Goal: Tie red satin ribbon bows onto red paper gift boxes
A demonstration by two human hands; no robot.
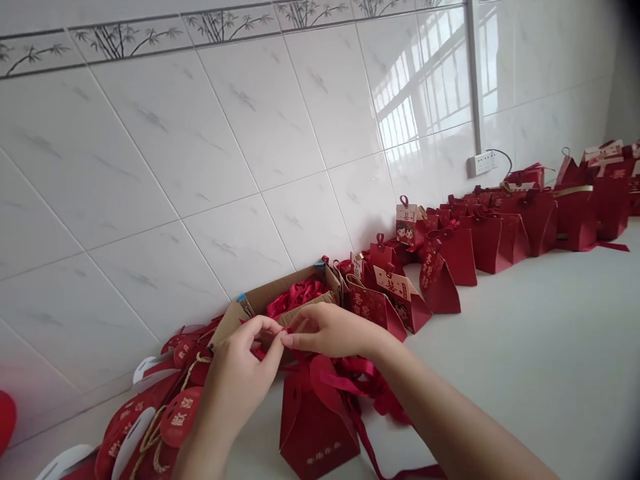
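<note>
My left hand [250, 360] and my right hand [327, 330] meet fingertip to fingertip in the middle of the view. Both are pinched on a red ribbon [296, 353], most of which the fingers hide. Just below them a dark red gift box [317, 427] with gold lettering stands on the table. Loose red ribbon [363, 380] lies in loops beside the box, under my right forearm, and one strand trails toward the bottom edge. Behind my hands, an open cardboard box [260, 293] holds a heap of shiny red ribbons [300, 293].
Several folded red gift boxes [443, 280] with ribbon loops line the tiled wall [225, 167] to the right. At left lie red bags with rope handles [150, 433] and round tags [181, 415]. A power strip [483, 163] is fixed to the wall above the white table [525, 333].
</note>
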